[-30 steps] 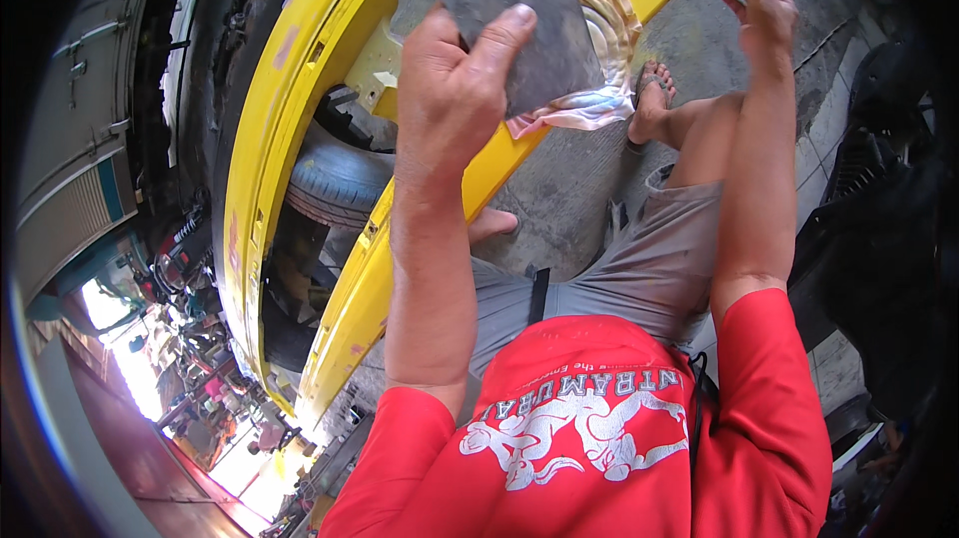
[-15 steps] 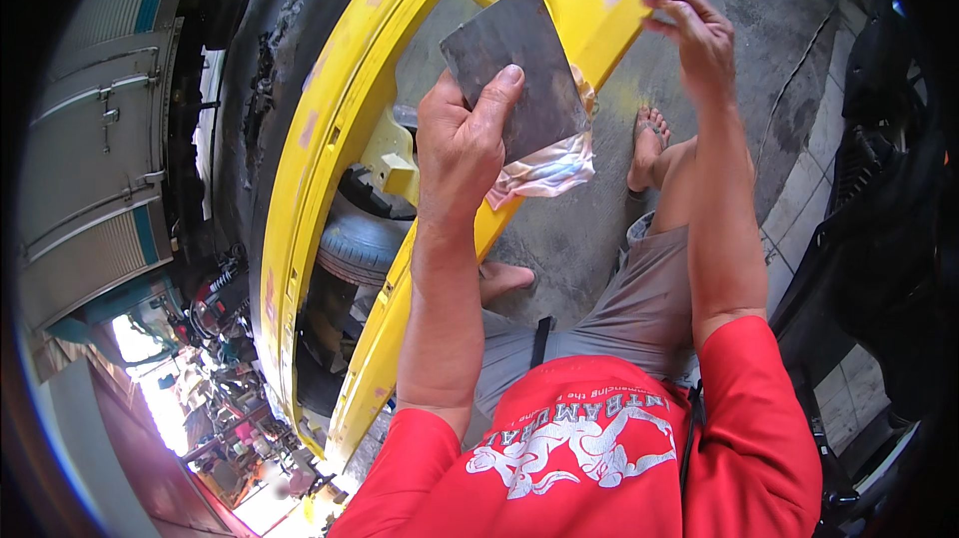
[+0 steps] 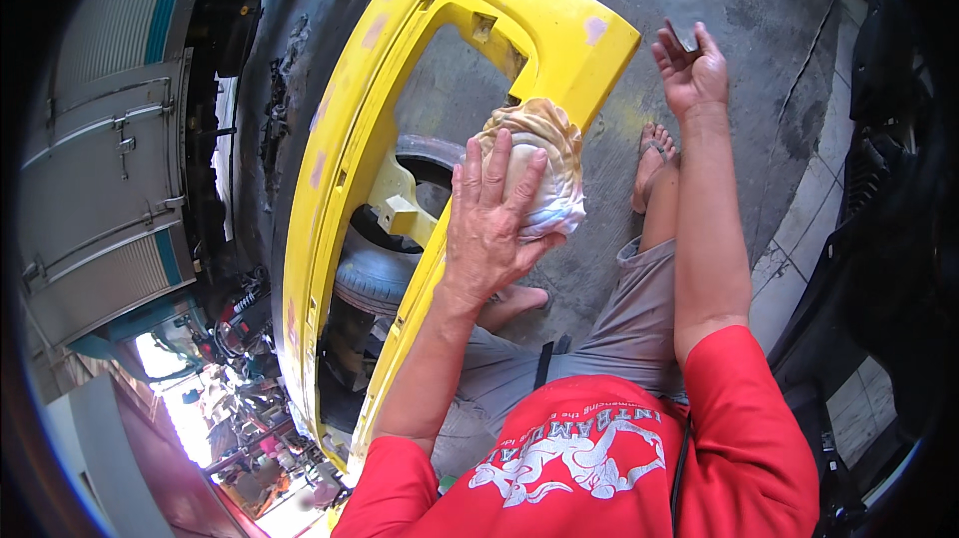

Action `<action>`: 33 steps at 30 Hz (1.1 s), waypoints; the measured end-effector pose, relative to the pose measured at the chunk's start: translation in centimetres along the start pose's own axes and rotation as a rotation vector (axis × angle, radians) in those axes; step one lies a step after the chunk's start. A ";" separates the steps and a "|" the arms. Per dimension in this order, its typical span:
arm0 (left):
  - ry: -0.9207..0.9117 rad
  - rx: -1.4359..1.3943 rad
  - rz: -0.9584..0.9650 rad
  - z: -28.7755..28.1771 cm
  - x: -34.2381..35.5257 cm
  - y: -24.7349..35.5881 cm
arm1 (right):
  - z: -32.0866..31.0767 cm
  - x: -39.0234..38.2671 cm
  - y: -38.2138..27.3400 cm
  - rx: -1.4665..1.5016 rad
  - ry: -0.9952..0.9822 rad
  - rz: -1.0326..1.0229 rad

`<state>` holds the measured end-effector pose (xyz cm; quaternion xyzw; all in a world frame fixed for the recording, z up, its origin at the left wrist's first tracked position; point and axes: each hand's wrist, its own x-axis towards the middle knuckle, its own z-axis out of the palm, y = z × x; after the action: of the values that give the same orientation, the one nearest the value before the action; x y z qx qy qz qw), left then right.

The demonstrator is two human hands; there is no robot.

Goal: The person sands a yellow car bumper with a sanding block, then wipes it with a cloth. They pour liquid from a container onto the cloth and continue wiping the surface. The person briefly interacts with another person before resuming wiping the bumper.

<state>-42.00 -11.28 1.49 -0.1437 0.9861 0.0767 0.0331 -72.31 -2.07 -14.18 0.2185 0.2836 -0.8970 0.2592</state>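
My left hand lies with fingers spread on a bunched, stained pale cloth resting on the yellow car bumper. Off the bumper's right end, my right hand is raised, palm upturned, fingers curled around a thin dark grey sheet, seen nearly edge-on. The bumper has pinkish patches along its face and an open middle section.
A tyre lies inside the bumper's frame. My bare feet are on the concrete floor. A metal panel with latches stands left, cluttered items lie lower left, and black parts are at the right edge.
The grey sheet has left my left hand and now appears in my right. My left hand has opened onto the cloth, and my right hand has turned palm up. The view has shifted.
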 end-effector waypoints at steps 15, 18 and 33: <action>0.252 0.029 0.236 6.7 21.4 1.7 | 1.0 1.8 1.1 0.082 -0.035 0.138; 0.246 -0.047 0.260 5.1 17.4 1.2 | 0.6 2.0 0.0 -0.115 0.114 0.029; -0.006 -0.050 -0.152 -0.6 -11.1 -3.7 | -4.1 6.1 -3.3 -0.062 -0.081 -0.112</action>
<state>-30.32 -11.76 2.49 -0.2186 0.9701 0.0989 0.0380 -77.97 0.72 -19.23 0.1577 0.3120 -0.9091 0.2266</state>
